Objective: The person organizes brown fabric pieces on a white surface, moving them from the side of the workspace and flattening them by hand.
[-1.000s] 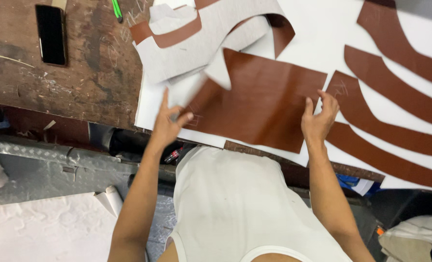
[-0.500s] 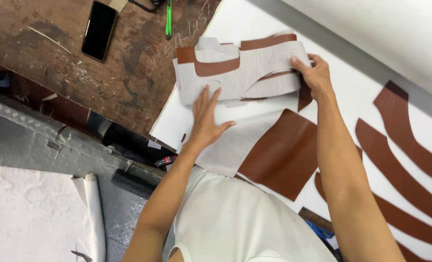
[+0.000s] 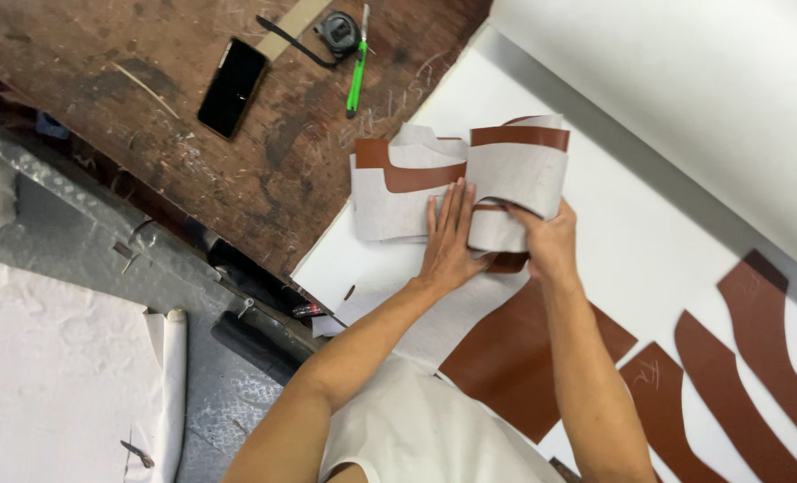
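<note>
While the left hand (image 3: pixel 447 240) lies flat, fingers stretched out and close together, on a stack of cut leather pieces (image 3: pixel 434 179), the right hand (image 3: pixel 546 241) curls its fingers around the stack's right end, gripping a folded-over piece whose pale grey backing faces up. The stack, brown on one face and grey on the other, sits on a white sheet (image 3: pixel 649 224) spread over the workbench, close to the sheet's left edge. The two hands touch the same pile and nearly meet at its lower edge; the right forearm crosses over a large brown panel (image 3: pixel 524 358) that lies flat below the stack, partly hidden by the person's arms and white shirt. Further right, three curved brown strips (image 3: pixel 765 331) lie side by side on the sheet, apart from the pile. On the bare, scarred wooden benchtop (image 3: pixel 148 116) to the left rest a black phone (image 3: pixel 232 87), a green-handled knife (image 3: pixel 356 80) and a small black tape measure (image 3: pixel 337 30) with a dark strap, all well apart from the hands. A wide roll of white material (image 3: pixel 685 98) fills the upper right corner.
</note>
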